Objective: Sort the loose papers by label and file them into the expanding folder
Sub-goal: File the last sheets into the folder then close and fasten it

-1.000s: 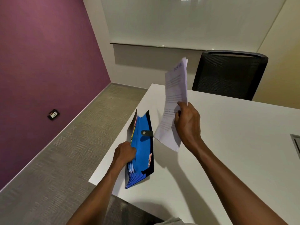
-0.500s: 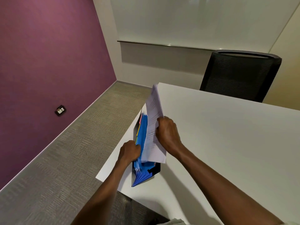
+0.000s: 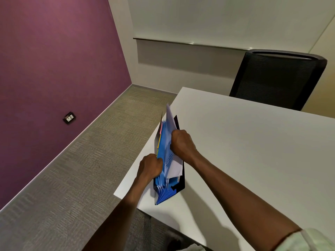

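- The expanding folder (image 3: 169, 178) stands on its spine at the near left corner of the white counter (image 3: 244, 151), with its mouth up and its blue pockets fanned open.
- The folder's long axis runs away from the person, roughly along the counter's left edge.
- The right hand (image 3: 182, 144) is clenched around a sheaf of papers (image 3: 171, 124), grasping it at its right edge about halfway along.
- The papers stand on edge, parallel to the folder's long axis, with their lower part already down between the blue dividers and their far corner poking above the folder's rim.
- The left hand (image 3: 149, 166) is curled into the folder's mouth from the left and holds the dividers apart; which pocket it holds open cannot be told.
- The relation that matters: the pocket lies directly below the right hand's grip, so the coming move looks like a straight push downward along the sheet's short side.
- The right hand is the nearer one to the papers and carries them; the left only touches the folder, just beside the sheaf.
- The sheaf seems partly seated, not fully home; its near lower corner shows pale against the black back cover.
- A likely snag is the paper buckling or catching on a divider if the push tilts.
- Coloured tabs (image 3: 160, 136) show along the folder's left side; their labels are too small to read.
- A black chair (image 3: 277, 78) stands at the far side of the counter.
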### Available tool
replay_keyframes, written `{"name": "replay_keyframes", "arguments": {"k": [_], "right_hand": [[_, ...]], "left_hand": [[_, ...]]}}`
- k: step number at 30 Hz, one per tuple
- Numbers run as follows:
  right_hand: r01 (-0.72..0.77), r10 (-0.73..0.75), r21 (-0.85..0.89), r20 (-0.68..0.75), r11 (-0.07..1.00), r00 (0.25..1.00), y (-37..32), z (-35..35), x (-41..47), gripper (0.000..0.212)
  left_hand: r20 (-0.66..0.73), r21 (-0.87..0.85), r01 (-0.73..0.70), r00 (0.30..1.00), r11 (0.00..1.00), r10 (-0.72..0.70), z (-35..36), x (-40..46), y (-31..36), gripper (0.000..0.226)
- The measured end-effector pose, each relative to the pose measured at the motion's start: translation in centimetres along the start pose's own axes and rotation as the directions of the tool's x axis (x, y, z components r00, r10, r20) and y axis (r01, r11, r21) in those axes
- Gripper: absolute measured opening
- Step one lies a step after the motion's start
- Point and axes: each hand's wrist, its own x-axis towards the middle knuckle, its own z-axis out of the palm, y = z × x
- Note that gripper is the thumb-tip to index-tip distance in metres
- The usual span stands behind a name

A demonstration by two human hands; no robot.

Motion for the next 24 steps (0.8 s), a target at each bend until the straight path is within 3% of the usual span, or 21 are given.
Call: {"name": "replay_keyframes", "arguments": {"k": [3, 5, 7, 9, 12, 14, 17, 18, 20, 22, 24], "right_hand": [[0.02, -0.017, -0.056, 0.048, 0.998, 0.999, -0.5, 1.3, 0.8, 0.036], [0.056, -0.049, -0.104, 0.074, 0.993, 0.996, -0.7, 2.2, 1.0, 0.032], [0.066, -0.057, -0.076, 0.111, 0.995, 0.992, -0.8, 3.0, 0.9, 0.013], [0.044, -0.044, -0.001, 0.114, 0.999, 0.993, -0.6, 3.7, 1.0, 0.042], [0.023, -0.028, 0.042, 0.112, 0.999, 0.993, -0.9, 4.1, 1.1, 0.039], [0.063, -0.047, -0.081, 0.186, 0.995, 0.982, -0.8, 4.8, 1.5, 0.009], [0.184, -0.113, -0.285, 0.247, 0.941, 0.962, -1.2, 6.4, 1.8, 0.045], [0.25, -0.157, -0.397, 0.252, 0.883, 0.955, -1.6, 6.5, 1.6, 0.042], [0.333, -0.175, -0.535, 0.325, 0.776, 0.929, -1.9, 7.0, 1.5, 0.009], [0.387, -0.118, -0.591, 0.441, 0.708, 0.89, -1.7, 8.4, 2.1, 0.021], [0.404, -0.109, -0.556, 0.487, 0.727, 0.867, -1.4, 8.5, 2.8, 0.028]], "left_hand": [[0.005, 0.014, -0.005, 1.0, 1.0, 0.005, -0.3, 0.2, -0.1, 0.036], [0.012, 0.026, -0.017, 1.0, 1.0, 0.016, -0.6, 0.3, -0.3, 0.037], [0.017, 0.023, -0.027, 0.999, 0.999, 0.027, -0.7, 0.5, -0.8, 0.038], [0.021, 0.013, -0.029, 0.999, 1.0, 0.029, -0.8, 0.6, -1.2, 0.038], [0.023, -0.005, -0.035, 0.999, 0.999, 0.035, -0.9, 0.8, -1.4, 0.038], [0.023, 0.012, -0.041, 0.999, 0.999, 0.041, -1.0, 0.7, -1.5, 0.038], [0.025, 0.038, -0.051, 0.998, 0.998, 0.05, -1.2, 0.7, -1.7, 0.037], [0.028, 0.04, -0.057, 0.998, 0.998, 0.055, -1.3, 0.7, -1.8, 0.036], [0.041, 0.044, -0.071, 0.997, 0.997, 0.069, -1.3, 0.8, -2.0, 0.036], [0.049, 0.053, -0.077, 0.996, 0.996, 0.074, -1.4, 0.7, -2.0, 0.036], [0.045, 0.065, -0.085, 0.996, 0.994, 0.082, -1.5, 0.7, -2.1, 0.036]]}}
